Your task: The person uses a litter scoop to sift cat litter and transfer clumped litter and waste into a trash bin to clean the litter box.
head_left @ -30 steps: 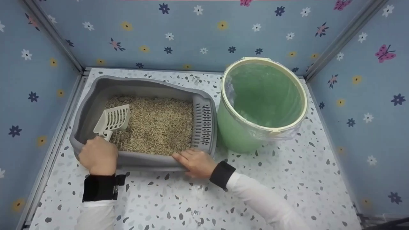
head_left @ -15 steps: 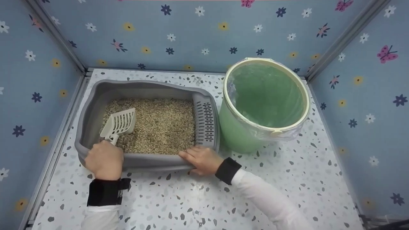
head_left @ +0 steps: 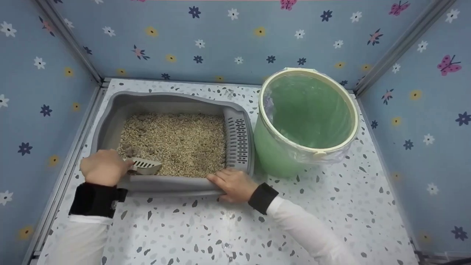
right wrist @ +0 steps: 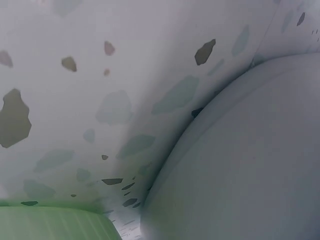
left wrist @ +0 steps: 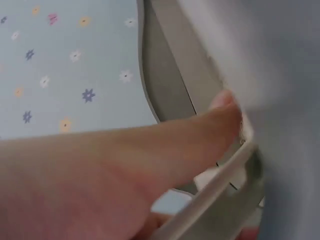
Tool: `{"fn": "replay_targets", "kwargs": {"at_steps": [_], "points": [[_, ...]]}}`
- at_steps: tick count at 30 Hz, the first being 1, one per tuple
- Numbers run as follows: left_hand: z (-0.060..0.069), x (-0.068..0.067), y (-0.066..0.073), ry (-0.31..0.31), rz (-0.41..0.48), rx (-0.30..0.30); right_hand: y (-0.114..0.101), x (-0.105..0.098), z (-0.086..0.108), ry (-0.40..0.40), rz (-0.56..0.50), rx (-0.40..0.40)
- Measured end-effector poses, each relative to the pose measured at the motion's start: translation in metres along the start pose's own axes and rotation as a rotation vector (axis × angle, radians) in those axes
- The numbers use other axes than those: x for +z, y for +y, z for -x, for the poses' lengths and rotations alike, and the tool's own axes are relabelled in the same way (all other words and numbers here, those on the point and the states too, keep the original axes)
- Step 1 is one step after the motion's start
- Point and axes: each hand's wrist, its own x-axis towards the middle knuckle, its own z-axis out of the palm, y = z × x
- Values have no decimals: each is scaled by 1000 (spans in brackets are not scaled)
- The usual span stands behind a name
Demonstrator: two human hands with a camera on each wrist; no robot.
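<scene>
A grey litter tray (head_left: 162,184) holds tan granular litter (head_left: 184,140). At its near left corner the left hand (head_left: 105,167) grips the handle of a pale slotted scoop (head_left: 146,166), whose head lies low over the litter beside the near wall. In the left wrist view, the left hand (left wrist: 115,170) is large and close, with a pale handle (left wrist: 205,195) running beneath the thumb. The right hand (head_left: 233,184) holds the tray's near rim toward the right end. The right wrist view shows the tray's outer wall (right wrist: 240,160), but no hand.
Right of the tray stands a green bin (head_left: 274,151) with a cream rim and a clear liner. Both are on a speckled white surface (head_left: 176,235). Flowered blue panels (head_left: 228,36) in metal frames rise at the back and sides.
The scoop has swung down from its raised position, its head now lower and nearer the front wall. The left hand has shifted left and up in view. The right hand keeps its place on the rim.
</scene>
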Motion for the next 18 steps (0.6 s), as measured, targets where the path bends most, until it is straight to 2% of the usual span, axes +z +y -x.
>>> {"fn": "replay_targets", "kwargs": {"at_steps": [2, 3, 7, 11, 14, 18], "points": [[-2, -9, 1, -7, -31, 30, 1, 0, 0, 8, 7, -5], [-4, -12, 2, -5, -46, 26, 1, 1, 0, 12, 9, -8], [-15, -23, 13, -5, -126, -63, 2, 2, 0, 26, 13, -10], [-30, -26, 24, -15, -224, -164, 3, 3, 0, 34, 12, -10], [-39, -21, 25, -8, -220, -216, 2, 4, 0, 36, 3, -14], [-48, -14, 20, -12, -111, -243, 2, 4, 0, 43, -15, -21]]}}
